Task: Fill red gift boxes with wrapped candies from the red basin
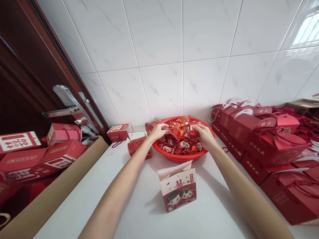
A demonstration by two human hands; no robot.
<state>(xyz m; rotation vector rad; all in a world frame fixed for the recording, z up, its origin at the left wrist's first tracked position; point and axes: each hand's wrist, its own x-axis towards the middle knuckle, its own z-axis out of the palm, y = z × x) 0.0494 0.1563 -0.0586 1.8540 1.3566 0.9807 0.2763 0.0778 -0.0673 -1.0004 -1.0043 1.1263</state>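
Both hands are at the red basin [180,158], which stands near the back edge of the white desk [99,205], close to the tiled wall [161,89]. The basin is full of small red wrapped packets [183,144], and some of them have gold or white print.

The left hand [159,131] reaches over the left rim of the basin. Its fingers are bent and close together at the packets; whether they pinch one, I cannot tell. The right hand [205,135] comes over the right rim, with its thumb and fingers pointing inward at a packet. Its grip on this packet is also not clear to see.

In front of the basin, apart from it, a paper box [178,191] stands upright with its top open. It shows two cartoon figures on its dark red lower part and a red sign on its white upper part.

Just to the left of the basin there is a patterned red box [139,147], and a small red box [119,132] is near the back left corner of the desk. Along the right side, red gift boxes [264,139] with cords are stacked. Beside the left edge, a cardboard carton [57,189] contains more red boxes [58,154], below the metal handle [62,111] of a dark door [25,66].
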